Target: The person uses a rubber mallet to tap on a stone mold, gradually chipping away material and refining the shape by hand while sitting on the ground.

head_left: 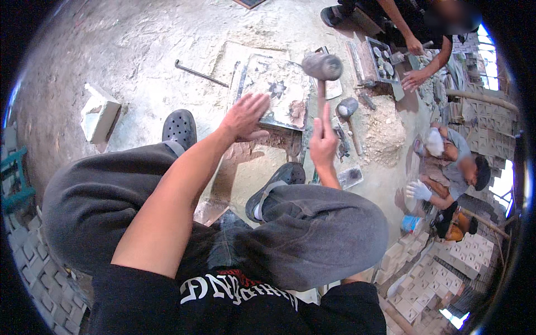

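Observation:
A square metal-framed mould (pixel 273 78) lies on the dusty floor in front of me, its top dusted with pale powder around a dark star-like pattern. My left hand (pixel 248 116) is open, fingers stretched out over the mould's near left edge; whether it presses on the edge I cannot tell. My right hand (pixel 324 142) grips the handle of a mallet (pixel 322 67), whose thick grey head is raised, slightly blurred, near the mould's far right corner. A brownish lump of powder (pixel 297 111) sits at the mould's near right corner.
Right of the mould lie a second mallet (pixel 347 107) and a heap of crumbly powder (pixel 385 131). A hooked metal rod (pixel 201 73) and a pale block (pixel 99 113) are at left. A co-worker's hands (pixel 414 80) work at another mould (pixel 382 60); more people sit at right near stacked tiles (pixel 472 254).

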Tool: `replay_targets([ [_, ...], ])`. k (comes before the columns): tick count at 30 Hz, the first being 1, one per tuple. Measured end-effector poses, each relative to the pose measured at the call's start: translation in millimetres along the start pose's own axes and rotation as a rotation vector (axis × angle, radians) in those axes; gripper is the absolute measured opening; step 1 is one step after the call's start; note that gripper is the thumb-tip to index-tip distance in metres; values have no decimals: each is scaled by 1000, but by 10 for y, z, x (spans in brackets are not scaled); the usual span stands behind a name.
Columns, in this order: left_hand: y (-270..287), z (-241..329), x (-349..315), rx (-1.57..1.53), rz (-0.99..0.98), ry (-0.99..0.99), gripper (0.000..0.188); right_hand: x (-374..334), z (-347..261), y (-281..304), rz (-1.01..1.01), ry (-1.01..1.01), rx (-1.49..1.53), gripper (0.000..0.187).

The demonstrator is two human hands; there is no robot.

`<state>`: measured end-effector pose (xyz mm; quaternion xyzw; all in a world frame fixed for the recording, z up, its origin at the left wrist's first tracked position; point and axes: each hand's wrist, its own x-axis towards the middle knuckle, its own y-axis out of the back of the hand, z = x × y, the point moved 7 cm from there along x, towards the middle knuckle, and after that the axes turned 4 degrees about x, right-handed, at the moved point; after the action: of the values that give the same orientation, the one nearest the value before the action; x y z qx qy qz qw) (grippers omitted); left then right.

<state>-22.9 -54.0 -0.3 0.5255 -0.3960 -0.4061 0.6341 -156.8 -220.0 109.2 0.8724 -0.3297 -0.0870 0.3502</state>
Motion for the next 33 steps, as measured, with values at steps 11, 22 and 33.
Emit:
replay_targets([
  [11, 170, -298, -13, -39, -132, 371, 144, 13, -269, -96, 41, 323, -51, 48],
  [22, 153, -327, 36, -54, -409, 444, 159, 509, -201, -411, -249, 126, -220, 53],
  [33, 51, -373, 16, -105, -442, 479, 166, 452, -21, -427, -274, 111, -345, 51],
])
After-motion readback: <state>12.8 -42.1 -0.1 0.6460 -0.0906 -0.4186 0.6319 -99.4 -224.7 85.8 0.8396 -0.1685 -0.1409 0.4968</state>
